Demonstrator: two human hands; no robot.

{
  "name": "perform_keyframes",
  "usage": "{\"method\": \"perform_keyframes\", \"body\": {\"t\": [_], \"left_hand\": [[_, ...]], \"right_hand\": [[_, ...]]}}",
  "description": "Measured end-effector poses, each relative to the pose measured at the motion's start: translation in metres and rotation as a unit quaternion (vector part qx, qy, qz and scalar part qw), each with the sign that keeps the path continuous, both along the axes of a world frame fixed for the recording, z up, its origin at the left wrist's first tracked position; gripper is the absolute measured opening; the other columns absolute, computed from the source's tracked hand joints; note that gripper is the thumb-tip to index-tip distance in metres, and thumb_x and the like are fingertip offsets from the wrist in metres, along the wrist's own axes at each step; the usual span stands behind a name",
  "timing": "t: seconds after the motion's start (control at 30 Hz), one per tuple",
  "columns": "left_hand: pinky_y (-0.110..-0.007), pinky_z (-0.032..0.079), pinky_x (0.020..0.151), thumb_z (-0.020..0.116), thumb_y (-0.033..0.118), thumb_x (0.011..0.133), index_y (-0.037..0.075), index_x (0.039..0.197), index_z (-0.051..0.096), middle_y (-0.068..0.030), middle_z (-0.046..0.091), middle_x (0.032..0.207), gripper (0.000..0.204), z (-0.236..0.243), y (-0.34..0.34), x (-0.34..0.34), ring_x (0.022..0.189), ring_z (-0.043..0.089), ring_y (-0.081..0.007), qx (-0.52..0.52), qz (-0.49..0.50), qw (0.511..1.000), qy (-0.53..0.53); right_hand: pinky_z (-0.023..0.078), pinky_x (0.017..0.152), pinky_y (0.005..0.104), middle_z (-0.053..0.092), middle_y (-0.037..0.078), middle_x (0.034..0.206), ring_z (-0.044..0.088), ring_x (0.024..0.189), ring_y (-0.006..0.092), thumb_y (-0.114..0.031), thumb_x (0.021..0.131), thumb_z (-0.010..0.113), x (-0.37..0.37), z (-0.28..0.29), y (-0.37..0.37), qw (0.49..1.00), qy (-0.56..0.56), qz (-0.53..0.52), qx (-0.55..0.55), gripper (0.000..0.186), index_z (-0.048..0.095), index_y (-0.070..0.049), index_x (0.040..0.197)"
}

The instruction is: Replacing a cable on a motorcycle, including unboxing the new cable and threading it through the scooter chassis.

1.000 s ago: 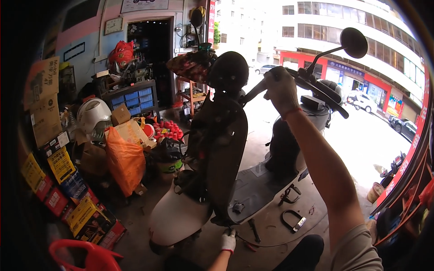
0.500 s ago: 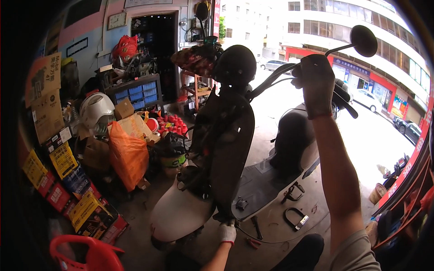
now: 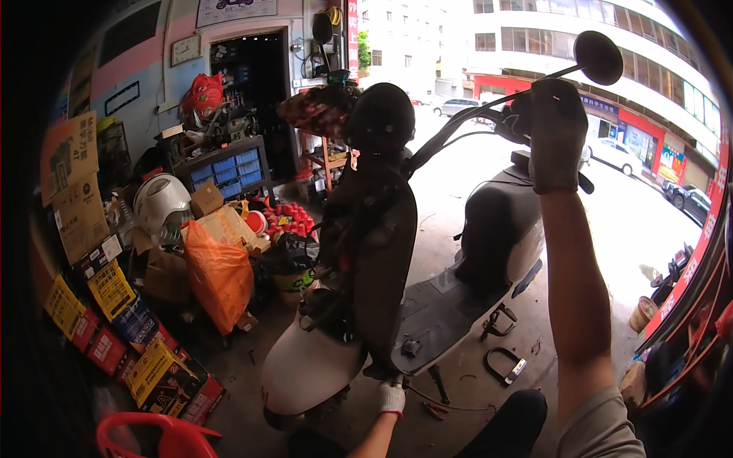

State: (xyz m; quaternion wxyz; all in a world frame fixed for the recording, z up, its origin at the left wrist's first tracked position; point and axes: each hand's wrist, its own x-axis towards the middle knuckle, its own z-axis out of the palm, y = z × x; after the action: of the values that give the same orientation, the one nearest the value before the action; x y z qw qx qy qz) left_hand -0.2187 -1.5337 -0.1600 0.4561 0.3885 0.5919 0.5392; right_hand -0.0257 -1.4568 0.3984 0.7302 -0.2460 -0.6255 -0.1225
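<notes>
A scooter point(image 3: 305, 374) with a white front fender and dark front panel stands in front of me. My right hand point(image 3: 559, 141), in a worn glove, is closed around the end of the handlebar point(image 3: 458, 122), just under the round mirror point(image 3: 598, 58). Low down, my left hand point(image 3: 392, 398) in a white glove is closed at the underside, by the front end of the footboard point(image 3: 435, 317). Its fingertips and whatever they grip are hidden. A thin cable point(image 3: 450, 406) runs along the floor beside it.
Red-handled pliers point(image 3: 436, 411) and a U-lock point(image 3: 505, 368) lie on the floor to the right. At left are an orange bag point(image 3: 217, 267), a white helmet point(image 3: 163, 204) and stacked boxes point(image 3: 172, 378). A red chair point(image 3: 153, 439) stands near left.
My right hand has shifted outward along the handlebar, uncovering more of the bar on its inner side. My left hand stays low at the scooter's underside. The whole view has shifted slightly.
</notes>
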Motion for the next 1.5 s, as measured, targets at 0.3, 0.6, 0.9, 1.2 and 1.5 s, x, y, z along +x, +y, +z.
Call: {"method": "perform_keyframes", "body": {"t": [0.3, 0.6, 0.9, 1.2, 1.5], "left_hand": [[-0.033, 0.053, 0.073, 0.060, 0.016, 0.096, 0.002, 0.103, 0.070, -0.0110, 0.071, 0.087, 0.019, 0.279, -0.036, -0.059, 0.080, 0.067, -0.0137, 0.165, -0.225, 0.957, 0.080], [-0.043, 0.049, 0.087, 0.061, 0.009, 0.090, 0.012, 0.122, 0.058, -0.0155, 0.064, 0.113, 0.032, 0.511, 0.048, 0.029, 0.105, 0.060, -0.0372, 0.678, -0.039, 0.577, 0.453], [-0.039, 0.052, 0.078, 0.065, 0.012, 0.087, 0.008, 0.101, 0.068, -0.0133, 0.067, 0.090, 0.015, 0.540, 0.074, 0.041, 0.089, 0.066, -0.0323, 0.520, -0.186, 0.642, 0.532], [-0.043, 0.051, 0.066, 0.064, 0.024, 0.090, 0.001, 0.090, 0.069, -0.0205, 0.066, 0.078, 0.024, 0.558, 0.074, 0.028, 0.074, 0.065, -0.0365, 0.465, -0.133, 0.627, 0.611], [-0.042, 0.052, 0.067, 0.059, 0.028, 0.094, 0.001, 0.087, 0.069, -0.0183, 0.067, 0.075, 0.029, 0.553, 0.073, 0.035, 0.075, 0.067, -0.0349, 0.419, -0.090, 0.644, 0.634]], "right_hand": [[0.049, 0.048, 0.0247, 0.065, 0.011, 0.071, 0.062, 0.054, 0.0125, -0.010, 0.096, 0.055, 0.000, -0.029, -0.027, 0.979, 0.103, 0.172, -0.029, 0.011, 0.053, 0.001, 0.095], [0.051, 0.051, 0.0265, 0.064, 0.011, 0.073, 0.063, 0.058, 0.0151, -0.007, 0.097, 0.055, -0.011, -0.069, -0.031, 0.942, 0.196, 0.267, -0.056, 0.009, 0.051, 0.000, 0.096], [0.054, 0.059, 0.0285, 0.065, 0.012, 0.087, 0.066, 0.068, 0.0173, -0.012, 0.096, 0.059, -0.007, -0.099, -0.010, 0.883, 0.222, 0.407, -0.074, 0.014, 0.055, 0.001, 0.100], [0.057, 0.066, 0.0336, 0.064, 0.014, 0.092, 0.065, 0.072, 0.0224, -0.018, 0.095, 0.062, -0.010, -0.093, 0.016, 0.749, 0.330, 0.526, -0.233, 0.026, 0.057, 0.004, 0.108], [0.056, 0.071, 0.0335, 0.065, 0.013, 0.093, 0.065, 0.074, 0.0205, -0.019, 0.096, 0.061, -0.009, -0.084, 0.033, 0.740, 0.302, 0.560, -0.218, 0.027, 0.059, 0.004, 0.111]]}}
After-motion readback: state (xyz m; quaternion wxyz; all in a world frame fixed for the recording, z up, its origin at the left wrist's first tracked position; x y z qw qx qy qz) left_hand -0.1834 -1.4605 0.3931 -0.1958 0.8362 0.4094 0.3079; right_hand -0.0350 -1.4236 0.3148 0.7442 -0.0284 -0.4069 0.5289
